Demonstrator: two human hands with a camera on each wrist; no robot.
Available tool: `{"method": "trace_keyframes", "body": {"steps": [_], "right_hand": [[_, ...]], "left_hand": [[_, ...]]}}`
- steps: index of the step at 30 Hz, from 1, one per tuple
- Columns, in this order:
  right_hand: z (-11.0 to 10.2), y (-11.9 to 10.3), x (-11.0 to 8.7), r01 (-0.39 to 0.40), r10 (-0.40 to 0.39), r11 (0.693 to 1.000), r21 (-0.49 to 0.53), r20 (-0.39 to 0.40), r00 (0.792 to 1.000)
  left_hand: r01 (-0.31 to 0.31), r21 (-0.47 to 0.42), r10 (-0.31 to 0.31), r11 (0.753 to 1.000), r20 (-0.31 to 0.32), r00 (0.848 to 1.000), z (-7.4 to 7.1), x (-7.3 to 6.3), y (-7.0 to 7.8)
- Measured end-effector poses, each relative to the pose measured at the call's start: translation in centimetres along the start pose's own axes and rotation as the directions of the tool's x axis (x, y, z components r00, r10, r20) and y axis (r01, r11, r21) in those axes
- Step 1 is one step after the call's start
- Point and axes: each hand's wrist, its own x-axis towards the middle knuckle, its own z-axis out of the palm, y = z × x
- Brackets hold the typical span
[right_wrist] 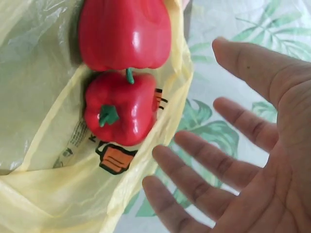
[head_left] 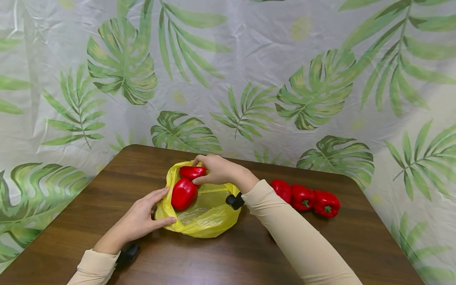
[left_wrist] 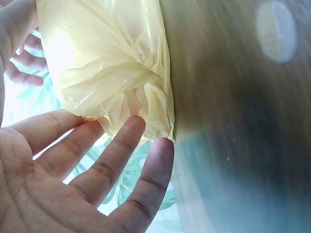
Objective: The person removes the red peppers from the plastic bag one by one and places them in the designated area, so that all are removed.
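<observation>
Red peppers (head_left: pixel 184 194): 2 in the yellow bag (head_left: pixel 213 227), at least 3 left on the desk (head_left: pixel 199 261), so under half bagged, I'd say. R grip (head_left: pixel 222 170) spread, holding nothing, nr the bagged pair; L grip (head_left: pixel 142 215) w/ straightish fingers, touching the bag.

- Your head camera looks forward and down from farther off, over the table (head_left: pixel 124 178), left hand (head_left: pixel 138 218), right hand (head_left: pixel 221 170) and leaf-print backdrop (head_left: pixel 256 47).
- Your left wrist camera (head_left: pixel 128 254) closely faces the yellow bag (left_wrist: pixel 107 73) from outside, turned sideways.
- Your right wrist camera (head_left: pixel 234 201) looks closely into it.
- Head and right wrist views share two red peppers (right_wrist: pixel 126 36).
</observation>
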Motion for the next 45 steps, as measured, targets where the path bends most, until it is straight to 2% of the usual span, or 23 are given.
{"method": "trace_keyframes", "body": {"steps": [8, 18, 25, 38, 45], "right_hand": [[1.1, -0.4, 2.1, 0.056, -0.056, 0.998, -0.002, 0.047, 0.997], [2.1, -1.0, 3.4, 0.054, -0.046, 0.995, -0.080, 0.092, 0.995], [2.6, -1.4, 3.8, 0.075, -0.057, 0.985, -0.157, 0.118, 0.991], [3.1, -2.0, 4.2, 0.060, -0.029, 0.978, -0.200, 0.156, 0.987], [3.3, -2.0, 4.1, 0.051, -0.019, 0.976, -0.213, 0.148, 0.989]], "left_hand": [[0.009, -0.008, -0.009, 1.000, 0.009, 1.000, 0.1, -0.1, -0.1], [-0.006, -0.003, 0.006, 1.000, 0.004, 1.000, 0.1, 0.1, -0.2], [-0.011, 0.002, 0.011, 1.000, 0.001, 1.000, 0.1, 0.1, -0.2], [0.000, -0.002, 0.000, 1.000, 0.007, 1.000, -0.1, 0.0, -0.2], [0.004, -0.010, -0.004, 1.000, 0.012, 1.000, 0.0, 0.0, -0.2]]}}
